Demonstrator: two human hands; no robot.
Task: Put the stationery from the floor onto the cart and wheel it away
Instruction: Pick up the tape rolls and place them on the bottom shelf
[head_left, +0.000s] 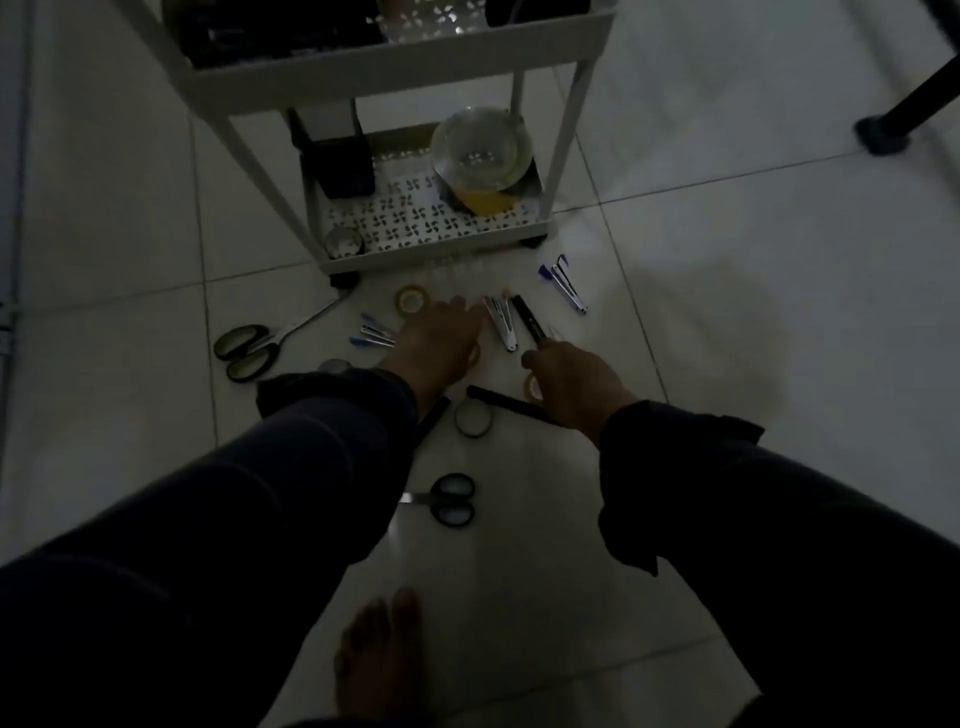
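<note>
Stationery lies scattered on the tiled floor in front of the white cart (441, 254). My left hand (436, 348) reaches flat over the floor, its fingers straight, between a tape roll (413, 300) and a silver stapler (501, 322). My right hand (576, 387) grips the near end of a black marker (527, 319); a small tape roll (532, 387) shows under its palm. A long black pen (498, 402) and a dark tape roll (474, 420) lie just behind my hands. Large scissors (249, 348) lie at the left, small scissors (452, 499) nearer me.
Blue-tipped staplers lie left (374, 335) and right (566, 286) of my hands. The cart's bottom shelf holds a glass bowl (480, 150) and a black box (337, 156). A dark furniture leg (904, 114) stands at the far right. My bare foot (379, 654) is at the bottom.
</note>
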